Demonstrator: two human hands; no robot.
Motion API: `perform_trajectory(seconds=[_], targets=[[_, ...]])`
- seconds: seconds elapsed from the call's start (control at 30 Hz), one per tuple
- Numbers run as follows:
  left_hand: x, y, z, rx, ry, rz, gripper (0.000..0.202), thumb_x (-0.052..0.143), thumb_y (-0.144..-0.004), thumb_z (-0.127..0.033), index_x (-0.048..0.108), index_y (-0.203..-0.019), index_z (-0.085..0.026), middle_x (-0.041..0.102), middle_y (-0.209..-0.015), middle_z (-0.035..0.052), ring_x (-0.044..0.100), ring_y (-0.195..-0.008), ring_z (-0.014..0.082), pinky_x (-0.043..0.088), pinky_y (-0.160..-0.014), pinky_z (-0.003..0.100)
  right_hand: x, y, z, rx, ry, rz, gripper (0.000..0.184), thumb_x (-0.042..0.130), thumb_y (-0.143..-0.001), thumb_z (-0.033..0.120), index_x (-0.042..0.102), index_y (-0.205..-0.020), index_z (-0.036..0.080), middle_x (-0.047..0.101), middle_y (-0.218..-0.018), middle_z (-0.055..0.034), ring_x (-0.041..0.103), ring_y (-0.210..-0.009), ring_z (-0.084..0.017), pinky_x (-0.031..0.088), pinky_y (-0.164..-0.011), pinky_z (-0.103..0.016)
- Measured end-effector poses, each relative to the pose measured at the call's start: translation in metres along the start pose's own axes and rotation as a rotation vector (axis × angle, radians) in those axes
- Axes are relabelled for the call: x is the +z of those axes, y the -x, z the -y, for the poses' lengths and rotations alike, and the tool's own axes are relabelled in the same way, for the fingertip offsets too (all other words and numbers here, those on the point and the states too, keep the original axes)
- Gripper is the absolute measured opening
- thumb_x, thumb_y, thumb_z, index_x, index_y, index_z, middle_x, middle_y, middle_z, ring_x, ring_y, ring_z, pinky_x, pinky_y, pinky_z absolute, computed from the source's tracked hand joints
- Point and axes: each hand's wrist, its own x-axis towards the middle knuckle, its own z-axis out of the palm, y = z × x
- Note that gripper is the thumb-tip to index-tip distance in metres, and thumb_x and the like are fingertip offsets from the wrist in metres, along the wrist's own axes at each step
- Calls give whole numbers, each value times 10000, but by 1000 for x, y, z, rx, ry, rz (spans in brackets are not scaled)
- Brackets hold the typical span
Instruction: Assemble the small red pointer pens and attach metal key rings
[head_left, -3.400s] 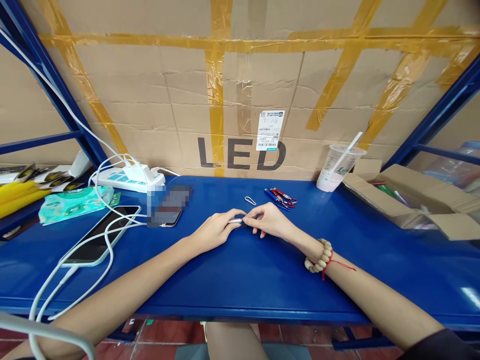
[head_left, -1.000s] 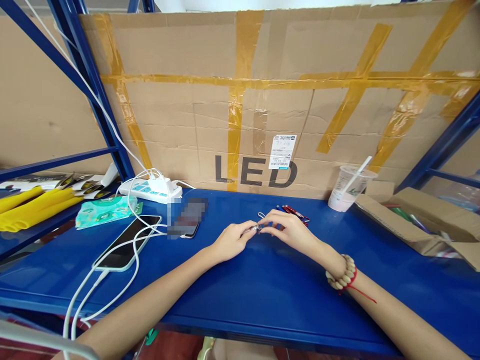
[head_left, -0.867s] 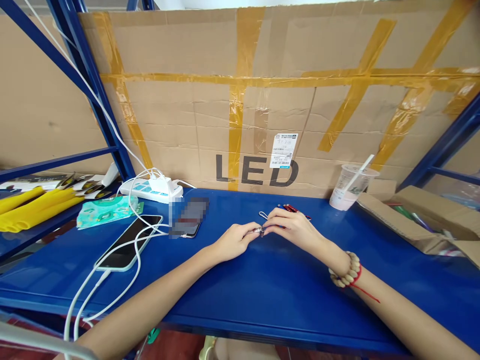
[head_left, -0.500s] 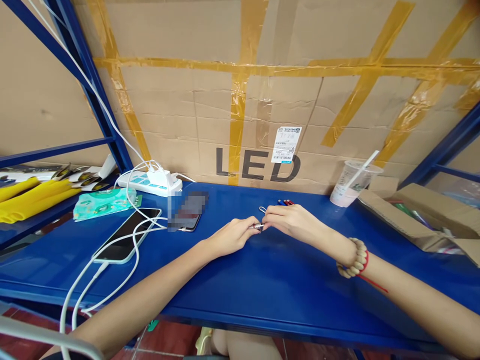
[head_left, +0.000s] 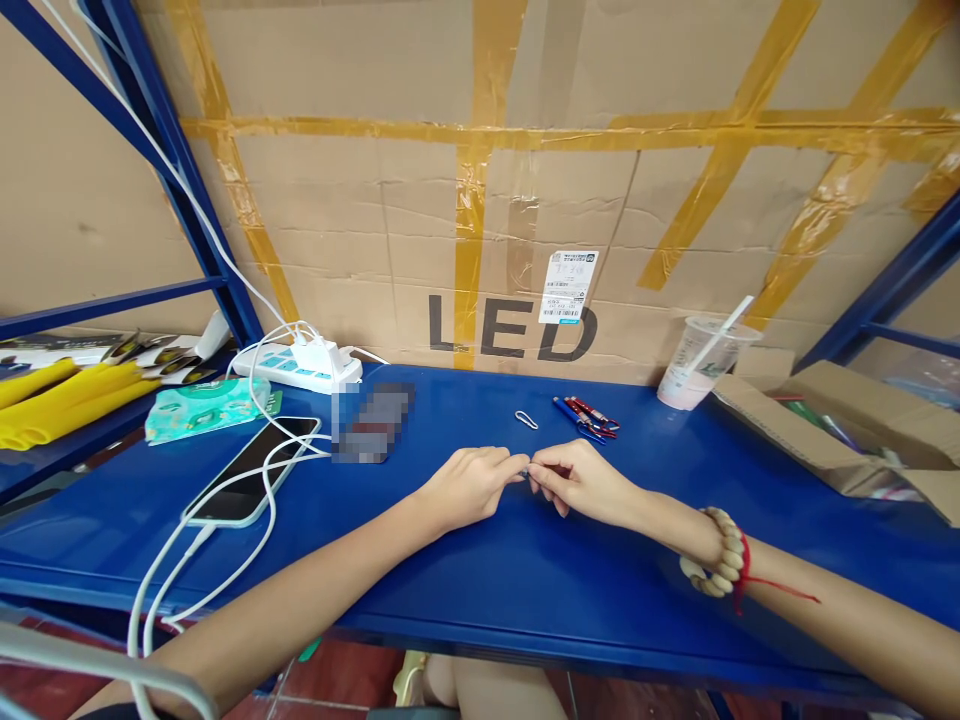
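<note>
My left hand (head_left: pixel 471 483) and my right hand (head_left: pixel 581 483) meet fingertip to fingertip over the blue shelf top (head_left: pixel 525 570). Between them they pinch a small silver cylinder (head_left: pixel 525 468), mostly hidden by the fingers. Both hands are closed on it and rest low on the surface. Behind them lie a small metal clip (head_left: pixel 526 419) and a little pile of red and blue pen-like lights (head_left: pixel 586 417). A beaded bracelet with a red string (head_left: pixel 721 570) is on my right wrist.
A phone with white cables (head_left: pixel 251 468) lies at left, with a second blurred phone (head_left: pixel 371 432), a power strip (head_left: pixel 296 365) and a wipes pack (head_left: pixel 206 408). A plastic cup with straw (head_left: pixel 701 360) and an open cardboard box (head_left: pixel 840 430) stand at right. A taped LED carton (head_left: pixel 510 200) forms the back wall.
Both hands have drawn back toward me with the silver piece, uncovering the clip and the pile of lights behind them. The head view has shifted slightly.
</note>
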Motion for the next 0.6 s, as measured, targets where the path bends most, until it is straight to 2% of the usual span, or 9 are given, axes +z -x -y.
perform_trajectory(seconds=[0.1,0.23,0.37,0.5,0.6], targets=[[2,-1,3,2,32,53,274,309,-923,-230,566,-992,-167,619,-780,51,597,-720,163,454,-669,247,0,-2,-3,101,-137,73,383,409,-853,447,534,-647,151,532,-517,11,527,-392,-86,424,-393,-188],[-1,-2,6,-64,171,97,252,334,-920,-243,544,-1047,-182,645,-904,53,607,-826,169,459,-742,258,-4,-7,-7,96,-163,112,409,408,-846,488,554,-690,140,553,-570,-3,538,-423,-82,446,-407,-189],[-8,-4,5,-145,313,65,263,371,-911,-273,479,-1135,-189,608,-1087,65,568,-973,169,439,-843,274,-12,-7,-4,59,-114,112,415,408,-852,489,559,-694,136,574,-604,-13,537,-433,-77,437,-431,-191],[-13,-11,1,-129,379,10,231,332,-923,-247,540,-998,-178,611,-996,49,534,-952,154,420,-867,268,-25,-4,-1,-10,-18,64,411,401,-868,485,570,-712,144,577,-585,2,537,-435,-78,434,-479,-198],[-16,-16,-2,-137,397,-28,255,320,-923,-216,569,-919,-164,609,-850,39,546,-819,141,441,-780,251,-31,-2,-1,-123,177,0,370,394,-893,424,587,-727,156,590,-596,0,546,-474,-86,419,-517,-201]])
